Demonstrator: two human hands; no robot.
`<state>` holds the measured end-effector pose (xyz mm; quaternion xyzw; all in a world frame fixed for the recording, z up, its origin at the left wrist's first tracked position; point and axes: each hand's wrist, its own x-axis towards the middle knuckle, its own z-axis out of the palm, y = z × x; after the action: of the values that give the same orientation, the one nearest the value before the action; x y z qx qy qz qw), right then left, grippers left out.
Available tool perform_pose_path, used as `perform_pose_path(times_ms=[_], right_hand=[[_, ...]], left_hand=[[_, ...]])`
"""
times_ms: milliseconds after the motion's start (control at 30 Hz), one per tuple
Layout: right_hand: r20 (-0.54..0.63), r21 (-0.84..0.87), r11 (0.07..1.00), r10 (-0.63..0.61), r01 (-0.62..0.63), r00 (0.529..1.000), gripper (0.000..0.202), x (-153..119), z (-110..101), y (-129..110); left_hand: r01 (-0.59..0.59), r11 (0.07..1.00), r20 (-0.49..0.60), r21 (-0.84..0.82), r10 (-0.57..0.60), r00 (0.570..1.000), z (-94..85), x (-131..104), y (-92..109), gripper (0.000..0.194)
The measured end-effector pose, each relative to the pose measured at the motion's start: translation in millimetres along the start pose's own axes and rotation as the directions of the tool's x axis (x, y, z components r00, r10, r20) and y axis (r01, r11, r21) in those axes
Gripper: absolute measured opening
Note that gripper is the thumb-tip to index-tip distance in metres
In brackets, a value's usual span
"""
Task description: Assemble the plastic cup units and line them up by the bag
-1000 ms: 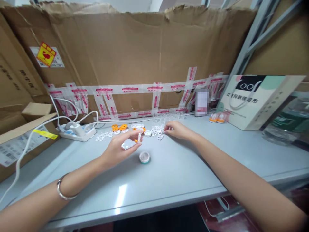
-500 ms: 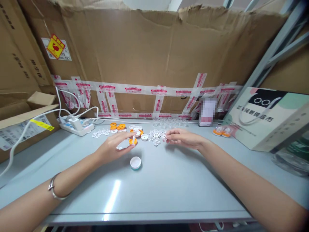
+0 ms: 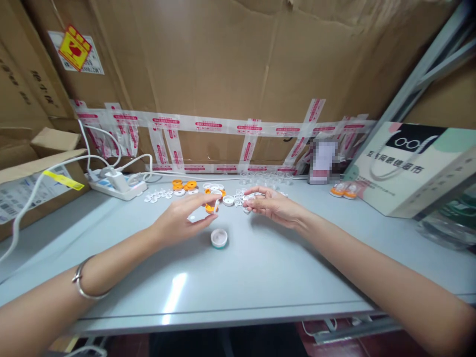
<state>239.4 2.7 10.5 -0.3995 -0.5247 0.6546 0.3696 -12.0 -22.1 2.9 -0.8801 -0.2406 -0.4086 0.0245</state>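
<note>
My left hand (image 3: 186, 216) holds a thin white round part (image 3: 216, 205) on edge between thumb and fingers. Past it lie orange round parts (image 3: 211, 209) and a white round cap (image 3: 228, 201). My right hand (image 3: 273, 204) is pinched at the pile of small white openwork pieces (image 3: 239, 198); a small white piece (image 3: 246, 203) shows at its fingertips. Closer to me, a round container with a white inside and a teal base (image 3: 219, 238) stands upright on the grey table (image 3: 238, 277), touched by neither hand.
Small white discs (image 3: 158, 195) and orange rings (image 3: 184, 185) lie at the back left, near a power strip (image 3: 118, 186) with cables. Clear round pieces (image 3: 266, 179) line the back. A phone (image 3: 323, 161), orange-based clear parts (image 3: 343, 190) and a paper bag (image 3: 405, 168) are right.
My right hand has moved left over the pile, its fingers now closer together on a small white piece. The left hand still holds its white part. The camera view has tilted down.
</note>
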Motion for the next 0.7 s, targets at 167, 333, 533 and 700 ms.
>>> perform_pose_path(times_ms=[167, 333, 533, 700], right_hand=[[0.0, -0.197, 0.98, 0.002, -0.002, 1.0, 0.015, 8.9, 24.3, 2.3], [0.062, -0.293, 0.94, -0.166, 0.177, 0.984, 0.008, 10.7, 46.2, 13.5], [0.0, -0.126, 0.973, -0.192, 0.191, 0.981, 0.011, -4.5, 52.4, 15.3], [-0.02, 0.038, 0.989, -0.142, 0.143, 0.99, 0.016, -12.6, 53.1, 13.7]], left_hand=[[0.004, 1.0, 0.091, 0.0, -0.004, 0.996, 3.2, 14.3, -3.4, 0.031], [-0.035, 0.998, 0.022, -0.043, 0.036, 0.999, 18.6, 7.2, 2.9, 0.031], [-0.12, 0.993, -0.081, 0.001, 0.12, 0.99, 22.7, -1.2, 10.9, 0.034], [-0.096, 0.995, -0.141, 0.011, 0.097, 0.985, 19.9, -0.8, 14.4, 0.034]])
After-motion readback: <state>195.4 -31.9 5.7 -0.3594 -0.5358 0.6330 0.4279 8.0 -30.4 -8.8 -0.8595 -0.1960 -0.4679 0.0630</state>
